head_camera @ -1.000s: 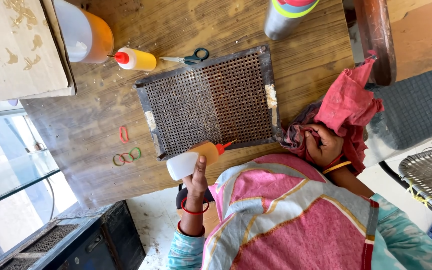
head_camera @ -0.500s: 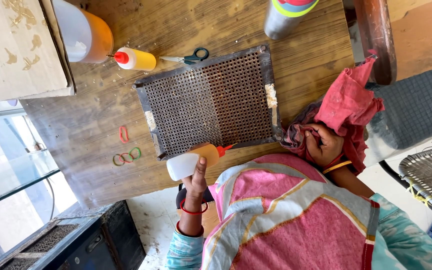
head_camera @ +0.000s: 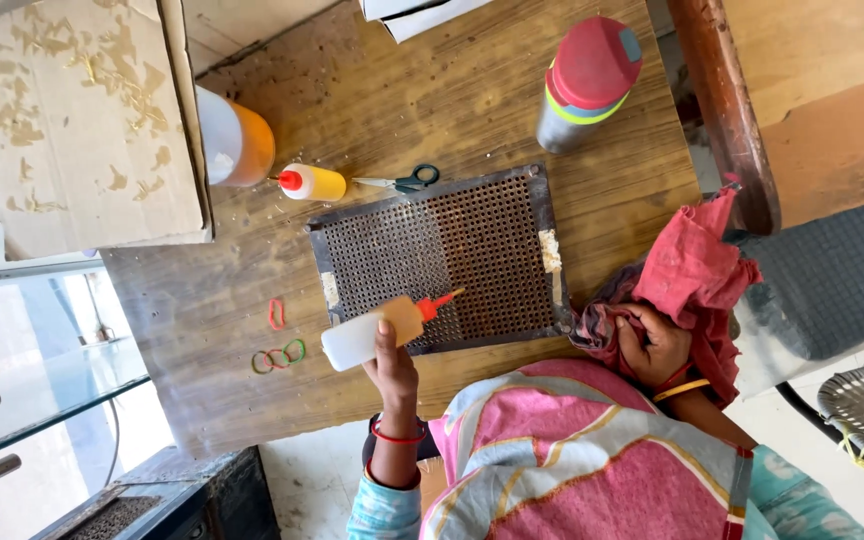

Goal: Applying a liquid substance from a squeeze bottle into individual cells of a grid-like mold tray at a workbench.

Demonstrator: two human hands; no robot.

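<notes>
My left hand (head_camera: 392, 368) grips a squeeze bottle (head_camera: 377, 332) with a white body, orange contents and a red nozzle. The bottle lies sideways, its nozzle over the near edge of a dark perforated metal tray (head_camera: 442, 255) on the wooden table (head_camera: 452, 95). A red bangle circles that wrist. My right hand (head_camera: 652, 345) is closed on a bunched red cloth (head_camera: 697, 275) just off the tray's right edge. Pink and patterned clothing fills the bottom of the view.
Beyond the tray lie small scissors (head_camera: 402, 182), a second orange squeeze bottle (head_camera: 310, 183) and a larger orange-and-white bottle (head_camera: 232, 140). A red-lidded flask (head_camera: 584, 85) stands far right. Rubber bands (head_camera: 279, 352) lie left of the tray. A cardboard box (head_camera: 77, 120) sits far left.
</notes>
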